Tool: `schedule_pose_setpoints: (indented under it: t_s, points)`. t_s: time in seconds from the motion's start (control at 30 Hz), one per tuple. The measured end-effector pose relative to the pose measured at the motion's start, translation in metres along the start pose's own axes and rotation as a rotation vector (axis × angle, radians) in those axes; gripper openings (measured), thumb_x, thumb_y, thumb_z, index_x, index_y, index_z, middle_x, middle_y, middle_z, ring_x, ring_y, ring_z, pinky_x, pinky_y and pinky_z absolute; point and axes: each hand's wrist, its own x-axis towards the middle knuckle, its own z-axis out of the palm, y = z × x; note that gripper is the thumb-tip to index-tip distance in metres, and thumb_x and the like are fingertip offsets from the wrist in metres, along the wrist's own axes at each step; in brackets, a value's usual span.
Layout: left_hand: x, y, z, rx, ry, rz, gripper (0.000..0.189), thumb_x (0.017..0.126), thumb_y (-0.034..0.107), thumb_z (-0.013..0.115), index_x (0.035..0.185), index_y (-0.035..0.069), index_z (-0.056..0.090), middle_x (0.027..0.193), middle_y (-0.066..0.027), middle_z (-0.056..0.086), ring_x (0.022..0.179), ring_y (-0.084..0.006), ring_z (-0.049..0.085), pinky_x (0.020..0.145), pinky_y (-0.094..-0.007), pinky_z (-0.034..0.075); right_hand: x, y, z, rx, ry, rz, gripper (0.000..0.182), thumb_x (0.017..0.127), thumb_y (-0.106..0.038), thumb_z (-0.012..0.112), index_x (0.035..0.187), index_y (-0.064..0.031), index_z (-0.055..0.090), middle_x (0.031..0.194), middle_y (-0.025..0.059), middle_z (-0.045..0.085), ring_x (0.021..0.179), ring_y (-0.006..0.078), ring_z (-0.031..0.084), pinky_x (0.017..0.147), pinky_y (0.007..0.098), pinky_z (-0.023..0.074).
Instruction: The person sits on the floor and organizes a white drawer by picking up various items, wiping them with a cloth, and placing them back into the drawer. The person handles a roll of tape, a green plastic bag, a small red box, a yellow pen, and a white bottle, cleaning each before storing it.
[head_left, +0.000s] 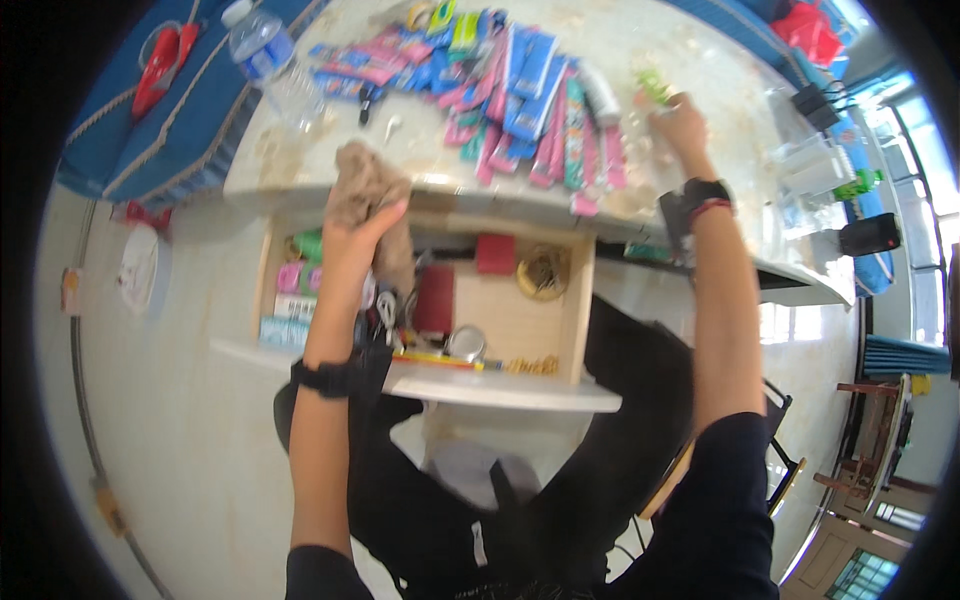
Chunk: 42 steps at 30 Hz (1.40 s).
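My left hand (364, 232) grips a crumpled beige-brown cloth (367, 184), which hangs over the left part of an open wooden drawer (525, 330). On the table's right side, my right hand (681, 131) has its fingers curled at a small green wrapper (656, 86); motion blurs both. Left of that hand lies a large spread of pink, blue and green stick packets (525, 97). A white tube-shaped container (598, 94) rests at the spread's right end. A small white object (392, 127) and a black clip-like object (366, 101) lie near the cloth.
The drawer holds a dark red booklet (435, 300), a red square item (496, 254), a tape roll (541, 274), a round metal tin (466, 343) and a white cable (386, 309). A plastic bottle (259, 45) stands at the table's left. Clear plastic containers (814, 165) stand at right.
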Motion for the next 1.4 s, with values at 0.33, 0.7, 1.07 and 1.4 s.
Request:
schedule_pose_setpoints:
  t_s: [0.33, 0.7, 1.07, 1.4]
  points:
    - [-0.008, 0.048, -0.052, -0.285, -0.398, -0.182, 0.045, 0.078, 0.019, 0.056, 0.117, -0.002, 0.046, 0.112, -0.0168, 0.054, 0.096, -0.0223, 0.057, 0.067, -0.0267, 0.048, -0.135, -0.129, -0.085, 1.215, -0.568, -0.145, 0.046, 0.081, -0.017, 0.052, 0.122, -0.0017, 0.038, 0.101, 0.0131, 0.058, 0.092, 0.0165, 0.056, 0.079, 0.0285, 0.0412]
    - [-0.002, 0.056, -0.187, -0.553, 0.507, 0.032, 0.029, 0.08, 0.016, 0.054, 0.106, 0.003, 0.051, 0.101, -0.0121, 0.057, 0.095, -0.027, 0.055, 0.082, -0.0399, 0.045, -0.229, -0.258, 0.025, 1.056, -1.419, 0.208, 0.027, 0.078, -0.013, 0.059, 0.103, -0.0049, 0.054, 0.089, 0.0044, 0.057, 0.072, 0.0101, 0.054, 0.064, 0.0207, 0.0432]
    - [0.002, 0.035, -0.22, -0.59, 0.597, -0.119, 0.023, 0.081, 0.017, 0.057, 0.099, 0.004, 0.054, 0.097, -0.0092, 0.059, 0.091, -0.0254, 0.056, 0.081, -0.041, 0.045, -0.269, -0.362, 0.135, 0.84, -1.269, 0.093, 0.038, 0.077, -0.019, 0.067, 0.105, 0.0022, 0.054, 0.088, 0.0091, 0.059, 0.068, 0.0117, 0.057, 0.061, 0.0221, 0.0476]
    - [0.001, 0.036, -0.242, -0.616, 0.592, -0.063, 0.023, 0.08, 0.017, 0.058, 0.098, 0.004, 0.053, 0.094, -0.0103, 0.059, 0.087, -0.0256, 0.057, 0.078, -0.0403, 0.047, -0.296, -0.384, 0.18, 0.487, -0.986, -0.28, 0.032, 0.077, -0.026, 0.062, 0.09, 0.002, 0.055, 0.082, 0.0178, 0.062, 0.07, 0.0269, 0.061, 0.062, 0.0352, 0.0481]
